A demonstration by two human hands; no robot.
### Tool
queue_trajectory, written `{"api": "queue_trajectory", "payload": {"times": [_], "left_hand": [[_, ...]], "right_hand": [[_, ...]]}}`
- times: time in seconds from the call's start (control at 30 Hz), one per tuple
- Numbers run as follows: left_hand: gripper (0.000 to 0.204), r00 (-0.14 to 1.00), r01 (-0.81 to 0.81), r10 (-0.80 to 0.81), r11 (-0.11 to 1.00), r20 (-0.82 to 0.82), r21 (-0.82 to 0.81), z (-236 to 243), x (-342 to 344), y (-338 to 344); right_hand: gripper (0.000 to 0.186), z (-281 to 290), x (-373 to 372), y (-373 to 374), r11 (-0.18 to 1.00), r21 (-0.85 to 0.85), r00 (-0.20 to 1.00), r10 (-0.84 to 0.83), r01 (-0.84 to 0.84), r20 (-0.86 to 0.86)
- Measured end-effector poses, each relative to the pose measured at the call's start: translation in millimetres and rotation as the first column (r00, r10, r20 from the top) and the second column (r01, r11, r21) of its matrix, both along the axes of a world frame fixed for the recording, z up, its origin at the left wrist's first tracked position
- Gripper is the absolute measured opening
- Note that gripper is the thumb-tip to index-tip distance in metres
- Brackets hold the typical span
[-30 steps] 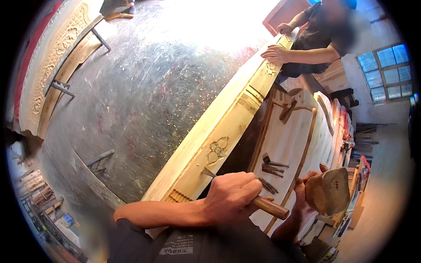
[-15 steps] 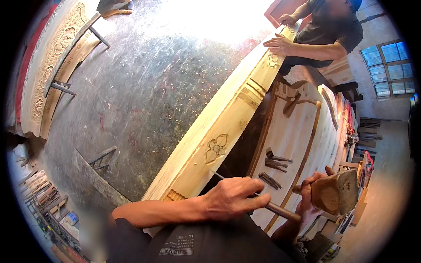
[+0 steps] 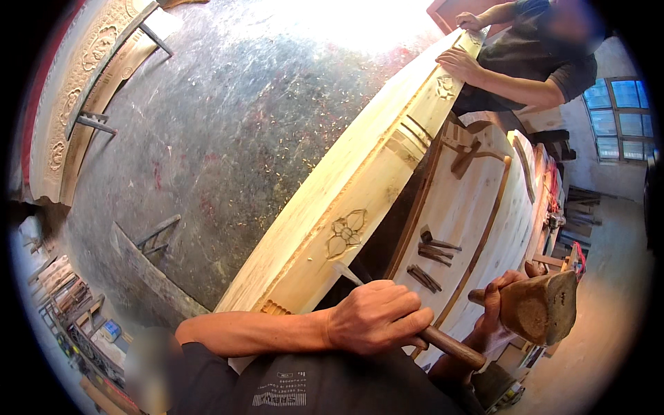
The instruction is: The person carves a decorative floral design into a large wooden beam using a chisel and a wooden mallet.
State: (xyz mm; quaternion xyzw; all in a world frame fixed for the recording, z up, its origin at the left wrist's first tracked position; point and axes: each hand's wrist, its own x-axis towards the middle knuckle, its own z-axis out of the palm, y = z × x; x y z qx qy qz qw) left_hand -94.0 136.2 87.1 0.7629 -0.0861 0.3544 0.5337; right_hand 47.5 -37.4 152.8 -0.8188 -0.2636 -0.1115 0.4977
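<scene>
My left hand (image 3: 380, 318) is wrapped round a chisel (image 3: 453, 347), its wooden handle pointing down to the right. The blade tip is at the face of a long pale wooden beam (image 3: 297, 242), just below a carved four-petal flower (image 3: 347, 234); whether it touches the wood I cannot tell. My right hand (image 3: 492, 304) grips a wooden mallet (image 3: 541, 308) by its short handle. The blocky, worn mallet head is to the right of the chisel's handle end, apart from it.
A co-worker's hands (image 3: 462, 66) rest on the beam's far end. Several tools (image 3: 436, 252) lie on a wooden panel (image 3: 456, 221) right of the beam. Carved boards (image 3: 90, 62) lean on a trestle at far left, a low bench (image 3: 155, 270) stands nearer, and chips dot the floor.
The chisel has turned, showing more of its blade's flat side, and my left fingers have closed more tightly round it. The mallet has shifted slightly right. The whole view has moved a little.
</scene>
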Motion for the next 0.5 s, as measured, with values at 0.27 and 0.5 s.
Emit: {"api": "queue_trajectory", "payload": {"times": [0.27,0.5], "left_hand": [[0.039,1.0,-0.013,0.013,0.999,0.0,-0.047,-2.3,4.3,7.2],[0.034,0.999,-0.042,0.041,0.997,-0.006,-0.06,-4.2,4.3,6.0]], "right_hand": [[0.068,2.5,-0.3,3.9,1.0,0.009,0.996,0.005,-0.005,-0.092],[0.067,1.9,2.0,3.4,0.999,-0.042,0.996,0.026,-0.029,-0.081]]}}
